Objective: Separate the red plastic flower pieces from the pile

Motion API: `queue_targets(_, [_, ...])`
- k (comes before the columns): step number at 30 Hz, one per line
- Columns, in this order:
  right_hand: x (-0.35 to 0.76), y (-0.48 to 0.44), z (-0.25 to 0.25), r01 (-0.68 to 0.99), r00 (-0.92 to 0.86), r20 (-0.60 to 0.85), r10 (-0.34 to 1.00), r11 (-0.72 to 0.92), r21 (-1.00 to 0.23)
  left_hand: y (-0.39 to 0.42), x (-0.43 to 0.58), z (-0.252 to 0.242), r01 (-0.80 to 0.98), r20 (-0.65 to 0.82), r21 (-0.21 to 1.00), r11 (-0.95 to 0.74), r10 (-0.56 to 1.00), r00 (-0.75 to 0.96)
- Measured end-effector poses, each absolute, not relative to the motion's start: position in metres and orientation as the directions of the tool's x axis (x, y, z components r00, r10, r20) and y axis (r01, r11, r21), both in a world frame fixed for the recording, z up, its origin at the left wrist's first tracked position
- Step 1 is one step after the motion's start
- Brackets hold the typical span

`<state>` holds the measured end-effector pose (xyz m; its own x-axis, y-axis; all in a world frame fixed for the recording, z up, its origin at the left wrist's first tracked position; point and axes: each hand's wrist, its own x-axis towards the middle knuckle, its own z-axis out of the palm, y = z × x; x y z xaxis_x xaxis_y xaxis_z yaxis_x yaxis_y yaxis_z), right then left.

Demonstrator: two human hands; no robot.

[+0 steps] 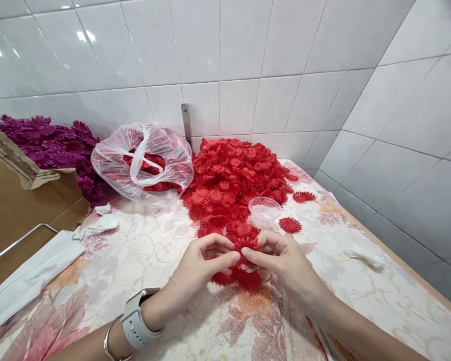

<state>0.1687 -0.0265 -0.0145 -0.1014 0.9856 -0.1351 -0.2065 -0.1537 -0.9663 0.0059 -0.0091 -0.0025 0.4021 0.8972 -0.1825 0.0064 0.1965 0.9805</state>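
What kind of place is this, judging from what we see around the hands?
Probably a small home workshop for craft piecework: a table with a floral cloth against white tiled walls, heaps of red fabric flowers and purple flowers, and a cardboard box.

Red flower (244, 245) mostly behind the hands' fingertips (235, 256); cardboard box (11, 200) cut off at left.
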Motion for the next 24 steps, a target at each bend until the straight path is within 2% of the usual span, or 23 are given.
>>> queue_targets(3, [0.167,-0.028,-0.016,-0.071,-0.076,-0.027,0.997,-0.032,-0.997,-0.011,0.007,-0.002,-0.02,-0.224,0.966,0.256,0.879,0.422])
queue_targets(5, [0.167,-0.03,-0.017,0.144,-0.036,0.161,0.986,0.165,-0.976,-0.011,0.008,-0.002,-0.059,-0.265,0.946,0.318,0.867,0.422])
queue_targets(6, [0.168,-0.031,-0.017,0.264,-0.045,0.291,0.956,0.292,-0.919,-0.011,0.008,-0.002,-0.084,-0.29,0.931,0.355,0.861,0.418])
queue_targets(8, [0.169,-0.034,-0.017,0.448,-0.122,0.533,0.838,0.525,-0.724,-0.011,0.007,-0.002,-0.129,-0.338,0.895,0.426,0.84,0.425])
queue_targets(10, [0.17,-0.036,-0.017,0.528,-0.223,0.69,0.689,0.68,-0.508,-0.012,0.006,-0.002,-0.139,-0.365,0.87,0.472,0.808,0.463])
queue_targets(13, [0.171,-0.036,-0.018,0.59,-0.32,0.78,0.538,0.757,-0.28,-0.012,0.005,-0.001,-0.127,-0.371,0.863,0.489,0.783,0.499])
queue_targets(15, [0.17,-0.035,-0.019,0.594,-0.357,0.793,0.493,0.775,-0.214,-0.012,0.004,-0.002,-0.128,-0.397,0.852,0.508,0.785,0.476])
queue_targets(17, [0.169,-0.034,-0.019,0.584,-0.362,0.793,0.49,0.782,-0.217,-0.01,0.003,-0.003,-0.117,-0.4,0.862,0.493,0.803,0.441])
queue_targets(19, [0.167,-0.033,-0.018,0.554,-0.342,0.785,0.517,0.785,-0.276,-0.007,0.003,-0.003,-0.1,-0.342,0.906,0.411,0.85,0.4])
queue_targets(24, [0.166,-0.033,-0.018,0.492,-0.235,0.661,0.713,0.673,-0.552,-0.001,0.002,0.002,-0.065,-0.17,0.978,0.196,0.943,0.286])
